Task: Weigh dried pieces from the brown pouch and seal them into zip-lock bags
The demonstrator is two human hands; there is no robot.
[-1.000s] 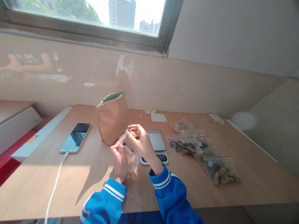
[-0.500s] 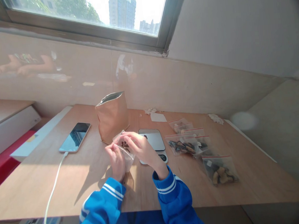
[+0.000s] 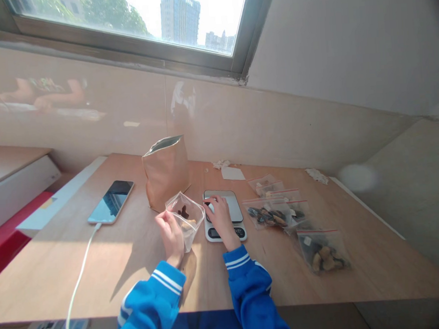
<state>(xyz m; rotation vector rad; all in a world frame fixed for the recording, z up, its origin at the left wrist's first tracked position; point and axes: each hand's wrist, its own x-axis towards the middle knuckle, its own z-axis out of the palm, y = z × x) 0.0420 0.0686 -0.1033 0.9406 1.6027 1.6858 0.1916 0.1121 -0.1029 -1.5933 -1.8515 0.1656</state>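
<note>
My left hand [image 3: 171,235] pinches the near-left edge of a clear zip bag [image 3: 190,239]. The bag gapes open above the table, with dark and light brown dried pieces [image 3: 185,213] inside. My right hand [image 3: 220,218] reaches over the flat plate [image 3: 234,206] of a small white kitchen scale [image 3: 214,238]. Its fingertips are drawn together at the plate's left side, by a small dark spot; what they hold is too small to make out. Behind the bag stands an open brown paper pouch [image 3: 165,173].
Right of the scale lie several filled zip bags [image 3: 270,213], one nearer bag [image 3: 325,252] apart from them. A phone [image 3: 111,202] with a white cable [image 3: 79,274] rests at the left. Paper scraps [image 3: 232,173] lie by the wall.
My right hand has left the zip bag and moved right onto the scale's plate. The bag's mouth now gapes wider, still in my left hand.
</note>
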